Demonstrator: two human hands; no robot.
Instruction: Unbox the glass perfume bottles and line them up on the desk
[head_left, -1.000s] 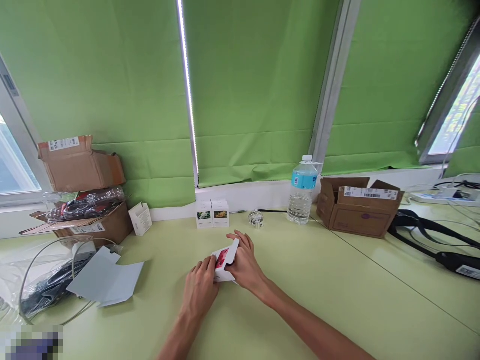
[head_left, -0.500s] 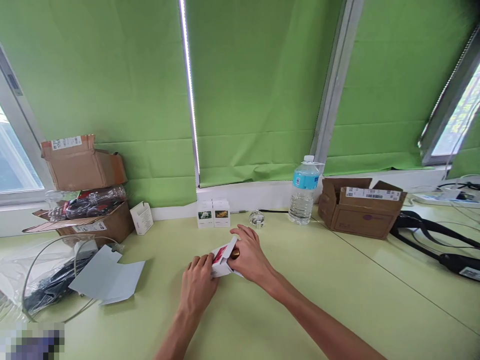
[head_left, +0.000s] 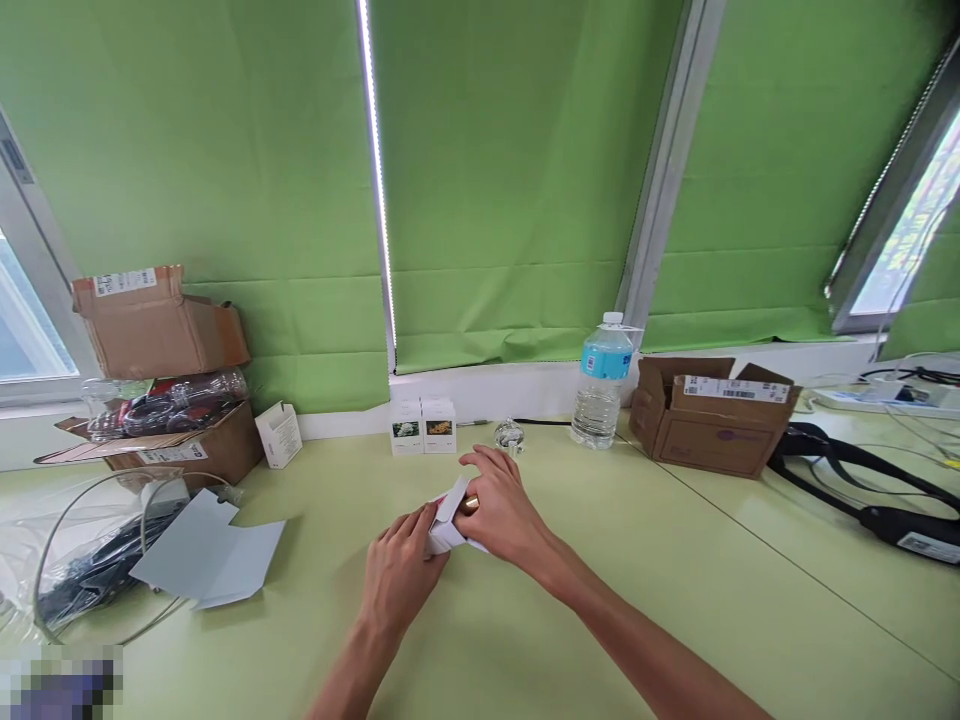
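Left hand (head_left: 401, 568) clasps box (head_left: 447, 535), right hand (head_left: 506, 512) closed round gold item (head_left: 471, 504) at its two o'clock, apparently mid-transfer, next move requiring steady box

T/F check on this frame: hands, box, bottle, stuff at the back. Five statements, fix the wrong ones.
1. The left hand holds the white box. True.
2. The right hand is on the bottle. False: it is at the white box's open end, with a gold item in its grasp.
3. Two photo boxes stand side by side at the back. True.
4. The bottle's label is red. False: it is blue.
5. The glass ornament is left of the bottle. True.
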